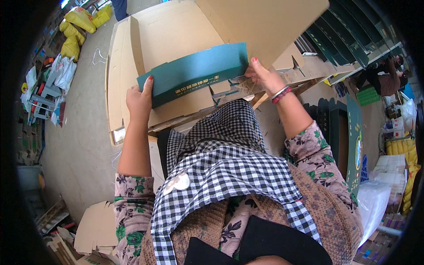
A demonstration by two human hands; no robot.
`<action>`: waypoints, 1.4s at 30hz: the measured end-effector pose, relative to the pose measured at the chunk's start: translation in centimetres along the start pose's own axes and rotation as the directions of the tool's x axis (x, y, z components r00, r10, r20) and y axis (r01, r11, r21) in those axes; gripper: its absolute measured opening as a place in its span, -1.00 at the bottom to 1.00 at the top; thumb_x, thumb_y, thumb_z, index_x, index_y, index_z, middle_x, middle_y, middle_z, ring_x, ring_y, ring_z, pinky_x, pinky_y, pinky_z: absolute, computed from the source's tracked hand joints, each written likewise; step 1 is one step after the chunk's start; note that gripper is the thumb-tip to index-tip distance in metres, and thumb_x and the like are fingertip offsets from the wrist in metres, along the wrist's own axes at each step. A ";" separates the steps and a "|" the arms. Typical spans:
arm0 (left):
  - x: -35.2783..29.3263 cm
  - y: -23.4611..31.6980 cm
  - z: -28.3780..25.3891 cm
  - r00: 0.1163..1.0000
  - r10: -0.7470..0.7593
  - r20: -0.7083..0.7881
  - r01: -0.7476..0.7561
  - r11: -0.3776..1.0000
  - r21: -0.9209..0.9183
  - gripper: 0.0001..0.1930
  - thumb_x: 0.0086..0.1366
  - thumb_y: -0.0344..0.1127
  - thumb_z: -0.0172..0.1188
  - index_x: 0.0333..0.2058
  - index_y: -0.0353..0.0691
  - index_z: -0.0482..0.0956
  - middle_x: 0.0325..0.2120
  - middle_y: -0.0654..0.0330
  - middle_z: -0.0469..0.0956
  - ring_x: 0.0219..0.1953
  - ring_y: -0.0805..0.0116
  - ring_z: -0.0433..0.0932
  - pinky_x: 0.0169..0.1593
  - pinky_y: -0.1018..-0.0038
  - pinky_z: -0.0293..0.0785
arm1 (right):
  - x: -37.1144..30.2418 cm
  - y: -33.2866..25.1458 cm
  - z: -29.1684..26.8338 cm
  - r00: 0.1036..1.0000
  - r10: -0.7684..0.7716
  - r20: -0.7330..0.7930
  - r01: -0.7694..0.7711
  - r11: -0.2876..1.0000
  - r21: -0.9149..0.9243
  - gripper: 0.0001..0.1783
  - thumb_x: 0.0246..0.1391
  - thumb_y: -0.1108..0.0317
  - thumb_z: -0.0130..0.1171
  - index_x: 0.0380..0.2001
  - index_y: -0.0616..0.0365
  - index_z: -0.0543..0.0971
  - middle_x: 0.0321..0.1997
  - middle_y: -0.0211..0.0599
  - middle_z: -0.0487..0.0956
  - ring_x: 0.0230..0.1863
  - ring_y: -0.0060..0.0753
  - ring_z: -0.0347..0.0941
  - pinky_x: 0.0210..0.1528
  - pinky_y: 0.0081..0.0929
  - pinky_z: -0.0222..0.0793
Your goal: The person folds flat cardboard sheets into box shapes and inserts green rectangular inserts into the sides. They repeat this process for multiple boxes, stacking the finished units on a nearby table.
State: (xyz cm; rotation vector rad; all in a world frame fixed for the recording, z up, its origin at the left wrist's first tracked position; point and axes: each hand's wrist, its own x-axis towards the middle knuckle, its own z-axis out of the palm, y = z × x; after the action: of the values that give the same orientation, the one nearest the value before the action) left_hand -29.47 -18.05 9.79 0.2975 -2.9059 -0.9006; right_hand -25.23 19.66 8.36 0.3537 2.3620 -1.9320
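A large cardboard box blank (176,37) lies on the work table, its plain brown inside facing up. Along its near edge stands a dark green side panel (198,73) with gold lettering. My left hand (139,101) is closed on the panel's left end, thumb on the green face. At the opposite end, my right hand (265,79) pinches the panel's corner, the thumb pointing up and the other fingers partly hidden. A wide brown flap (269,26) rises at the right of the blank. Below the green panel, a brown cardboard piece (185,106) shows at the table edge.
Several folded green boxes (335,35) are stacked at the far right, and more green boxes (353,141) stand beside my right arm. Yellow sacks (79,20) sit at the far left. Flat cardboard (95,229) lies at lower left. Another person (388,79) is at the right.
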 end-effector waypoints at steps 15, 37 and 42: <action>-0.7 5.1 -2.9 0.669 0.316 0.672 -0.600 0.764 0.238 -0.80 0.03 -0.31 0.31 -0.34 -0.24 0.62 -0.37 0.00 0.59 -0.25 0.03 0.56 -0.17 0.23 0.48 | 3.1 -6.5 6.5 0.827 0.006 0.562 0.544 0.242 -0.804 -0.73 -0.19 0.39 0.29 -0.30 0.09 0.62 -0.37 -0.10 0.60 -0.28 -0.03 0.54 -0.22 -0.17 0.44; -13.4 13.4 0.6 0.066 0.965 -0.254 -0.955 -0.012 -0.295 -0.59 0.10 -0.44 0.07 -0.01 -0.22 0.47 0.01 -0.05 0.42 0.06 0.01 0.41 0.10 0.19 0.35 | 4.1 -12.7 8.2 0.842 -0.400 0.362 0.538 0.575 -0.616 -0.34 -0.03 0.06 0.24 0.12 0.12 0.41 0.15 0.05 0.42 0.28 0.04 0.22 0.32 -0.22 0.07; -9.1 5.9 -5.0 0.310 0.949 -0.056 -0.924 0.287 -0.251 -0.57 -0.02 -0.59 0.15 -0.08 -0.23 0.53 -0.17 -0.02 0.53 -0.14 0.03 0.54 -0.06 0.25 0.48 | -0.4 -8.0 17.6 0.722 -0.361 0.591 0.685 0.245 -0.686 -0.69 -0.06 0.21 0.18 -0.17 -0.13 0.55 -0.06 -0.32 0.56 0.12 -0.20 0.39 0.20 0.20 0.00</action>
State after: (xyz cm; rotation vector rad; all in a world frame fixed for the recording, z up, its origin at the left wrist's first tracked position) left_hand -20.88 -14.13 17.08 -1.4168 -2.2308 -0.9347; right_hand -28.21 1.04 12.44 -0.9075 2.9947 -0.3845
